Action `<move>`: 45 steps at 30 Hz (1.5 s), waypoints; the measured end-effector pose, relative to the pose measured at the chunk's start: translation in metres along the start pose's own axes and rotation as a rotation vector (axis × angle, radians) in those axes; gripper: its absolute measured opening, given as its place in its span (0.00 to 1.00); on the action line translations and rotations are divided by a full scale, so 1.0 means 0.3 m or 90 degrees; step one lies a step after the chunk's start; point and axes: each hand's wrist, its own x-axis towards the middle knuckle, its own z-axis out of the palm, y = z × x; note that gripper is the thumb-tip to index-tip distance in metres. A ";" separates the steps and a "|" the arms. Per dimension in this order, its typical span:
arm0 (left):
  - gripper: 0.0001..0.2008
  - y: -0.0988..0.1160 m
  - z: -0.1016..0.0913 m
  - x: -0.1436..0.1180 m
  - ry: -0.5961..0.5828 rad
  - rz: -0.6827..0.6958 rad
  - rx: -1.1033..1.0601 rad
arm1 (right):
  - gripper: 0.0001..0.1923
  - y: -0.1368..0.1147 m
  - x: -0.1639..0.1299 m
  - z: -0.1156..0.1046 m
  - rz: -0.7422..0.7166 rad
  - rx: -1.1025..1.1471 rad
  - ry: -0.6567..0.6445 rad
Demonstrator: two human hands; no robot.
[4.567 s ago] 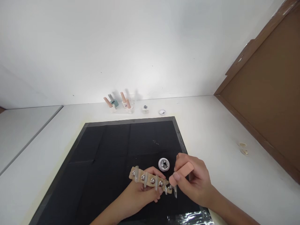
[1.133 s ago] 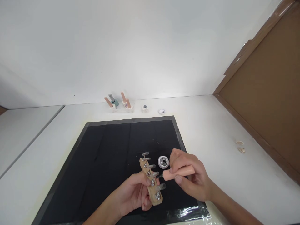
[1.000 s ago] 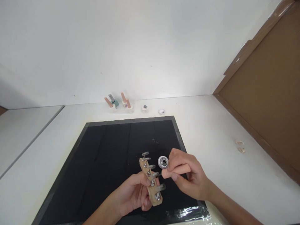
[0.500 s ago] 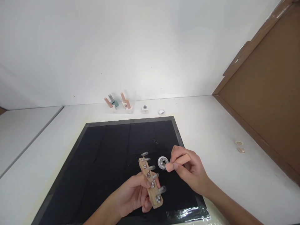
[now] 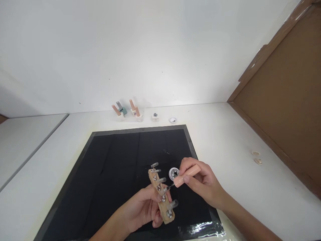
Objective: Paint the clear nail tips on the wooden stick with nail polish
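My left hand (image 5: 147, 206) is wrapped round a wooden nail display stand (image 5: 166, 213), held tilted above the black mat. Several clear false nails (image 5: 173, 204) stick out from it on small metal balls. In my right hand (image 5: 200, 179) is a nail polish brush (image 5: 187, 175) with a peach-pink cap handle, pinched between thumb and fingers. Its dark bristle tip meets the second nearest false nail (image 5: 166, 189); whether it presses on it I cannot tell. Just behind the brush sits a round silvery-white pot (image 5: 173, 173), partly hidden by my right hand.
Nail polish bottles (image 5: 137, 115) with pink and grey caps stand at the back. Beside them are a small white bottle (image 5: 155, 116) and a shallow white dish (image 5: 173, 120). The black mat (image 5: 120, 160) covers the middle. Two small beige pieces (image 5: 257, 161) lie by the brown panel at right.
My right hand has moved a little left and down, bringing the brush from beside the pot to a false nail. The left hand and stand have stayed nearly still.
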 end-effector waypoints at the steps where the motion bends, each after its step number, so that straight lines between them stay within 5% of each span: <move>1: 0.08 0.000 0.003 -0.001 0.007 0.000 0.003 | 0.06 0.000 0.000 0.000 0.011 -0.007 0.000; 5: 0.07 0.000 0.012 -0.004 0.022 0.003 0.006 | 0.11 0.001 0.001 -0.001 -0.008 -0.012 0.034; 17: 0.08 0.004 0.011 -0.005 0.020 0.018 0.029 | 0.07 -0.004 -0.003 0.006 0.004 0.009 0.050; 33: 0.07 -0.007 0.004 -0.007 0.045 0.029 -0.023 | 0.08 -0.014 0.001 0.017 0.119 -0.028 0.056; 39: 0.07 0.006 0.020 -0.006 0.138 0.188 0.042 | 0.07 -0.020 0.016 0.019 0.140 -0.026 0.203; 45: 0.13 0.034 0.046 -0.011 0.255 0.299 0.165 | 0.07 -0.040 -0.001 0.019 0.126 -0.050 0.225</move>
